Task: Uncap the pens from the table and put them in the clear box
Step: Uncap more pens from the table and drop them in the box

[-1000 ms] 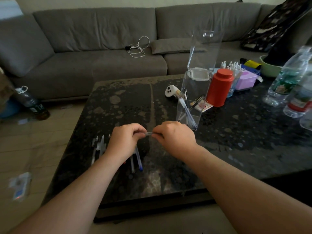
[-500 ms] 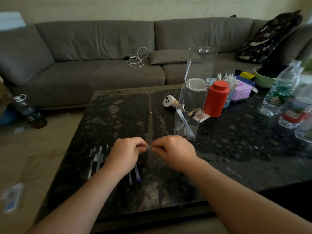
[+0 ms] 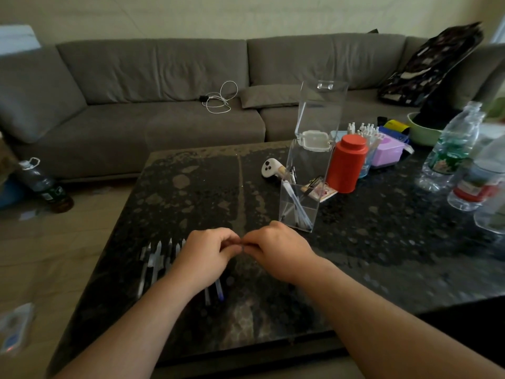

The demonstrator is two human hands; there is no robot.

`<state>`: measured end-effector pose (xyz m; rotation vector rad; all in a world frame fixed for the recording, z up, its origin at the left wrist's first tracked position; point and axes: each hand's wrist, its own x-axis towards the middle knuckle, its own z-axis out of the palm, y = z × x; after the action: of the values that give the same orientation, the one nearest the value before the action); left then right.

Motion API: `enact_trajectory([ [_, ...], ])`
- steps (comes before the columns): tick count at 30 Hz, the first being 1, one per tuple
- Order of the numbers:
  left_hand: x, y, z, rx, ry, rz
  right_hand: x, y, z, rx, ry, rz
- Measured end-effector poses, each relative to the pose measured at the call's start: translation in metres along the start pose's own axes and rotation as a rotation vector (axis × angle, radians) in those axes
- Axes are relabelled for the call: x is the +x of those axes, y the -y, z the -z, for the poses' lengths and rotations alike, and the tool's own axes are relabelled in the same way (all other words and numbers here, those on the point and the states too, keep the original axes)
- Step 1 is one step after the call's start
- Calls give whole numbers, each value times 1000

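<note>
The left hand (image 3: 207, 253) and right hand (image 3: 276, 248) are both curled tight on one thin pen (image 3: 242, 246), and they sit closer together now than a moment ago, so only a tiny bit of it shows between them. I think the cap is still being worked off, because nothing has come apart yet. More pens (image 3: 155, 262) wait on the table (image 3: 382, 255) under the left arm, and the box (image 3: 300, 192) stands open just past the right hand with a few pens inside.
</note>
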<state>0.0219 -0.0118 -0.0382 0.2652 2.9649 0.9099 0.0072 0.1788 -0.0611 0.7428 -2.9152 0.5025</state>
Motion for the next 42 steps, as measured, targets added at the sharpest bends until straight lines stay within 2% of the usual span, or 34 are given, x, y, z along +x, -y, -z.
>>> enact_trajectory([
  [4, 1, -4, 4, -107, -107, -8, 4, 8, 21, 146, -48, -41],
  [8, 2, -6, 6, -214, -214, -4, 12, 7, 76, 511, -478, -258],
  [10, 1, -8, 4, -184, -227, -9, 11, 0, 106, 666, -696, -334],
  [13, 0, -9, 2, -128, -208, -34, 5, -17, 128, 668, -874, -357],
  [15, 0, -8, 1, -121, -187, -35, 1, -31, 125, 566, -856, -377],
  [21, -2, -10, -2, -82, -138, -89, -6, -61, 89, 116, -557, -404],
  [31, -1, -22, -15, -51, -135, -178, -2, -66, 72, -2, -304, -393],
  [34, 1, -18, -15, -32, -117, -182, -4, -63, 72, -4, -327, -401],
  [37, 5, -11, -7, 11, -93, -174, -10, -48, 71, 27, -486, -417],
  [39, 9, -1, 5, 85, -77, -127, -9, -32, 67, 62, -549, -355],
  [40, 12, 5, 11, 127, -79, -90, -6, -23, 62, 98, -533, -316],
  [42, 15, 19, 20, 176, -85, 25, -1, -2, 46, 178, -389, -238],
])
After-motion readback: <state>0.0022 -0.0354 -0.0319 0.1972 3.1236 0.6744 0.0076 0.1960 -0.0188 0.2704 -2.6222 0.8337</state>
